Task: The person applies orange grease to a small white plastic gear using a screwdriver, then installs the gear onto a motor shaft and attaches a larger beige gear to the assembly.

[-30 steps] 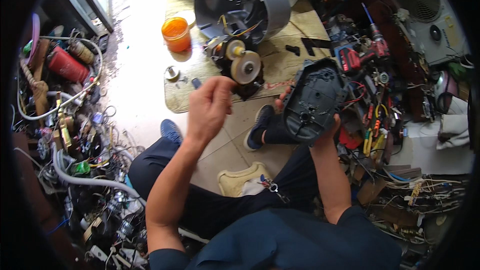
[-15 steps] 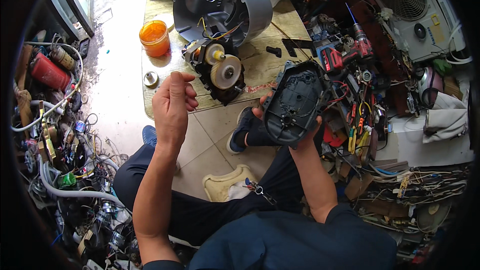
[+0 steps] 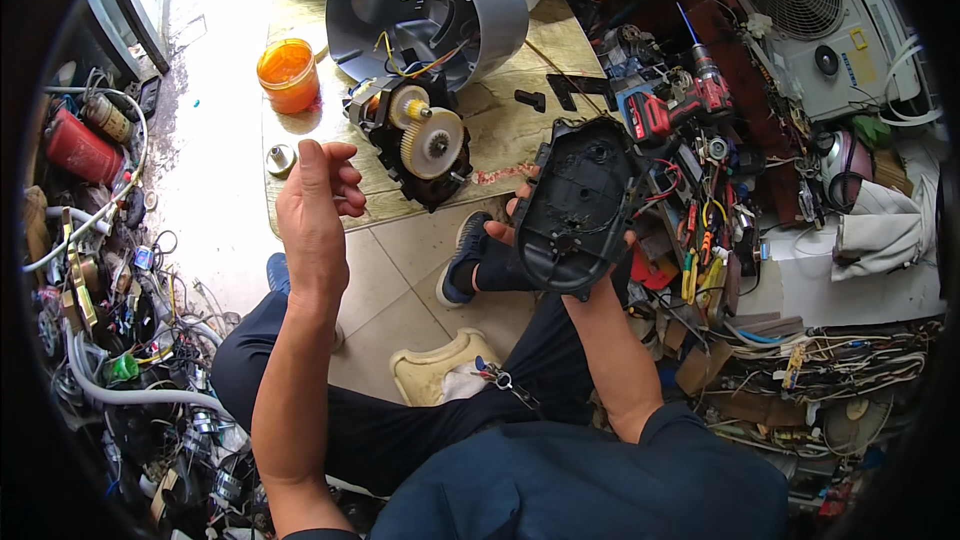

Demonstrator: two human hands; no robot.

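Observation:
My right hand (image 3: 507, 228) grips a black plastic gearbox cover (image 3: 575, 205) from beneath, its hollow inner side turned up. Fingers show at both its edges; the palm is hidden. My left hand (image 3: 315, 205) is raised at the table's front edge, fingers loosely bent and apart, with nothing seen in it. Just beyond it on the table sits a motor and gear assembly (image 3: 385, 140) with a large white gear (image 3: 437, 144) facing up. A small round metal part (image 3: 281, 159) lies beside my left hand. Behind it stands an open tub of orange grease (image 3: 287, 77).
A grey appliance housing (image 3: 490, 25) lies on the wooden table (image 3: 500, 110), with black plastic pieces (image 3: 580, 90) nearby. To the right are a red cordless drill (image 3: 680, 105), pliers (image 3: 690, 275) and heaped wires. Scrap parts (image 3: 120, 370) pile up on the left.
The view has shifted slightly, so everything sits further left. The cover in my right hand has tilted a little. My left hand keeps much the same pose.

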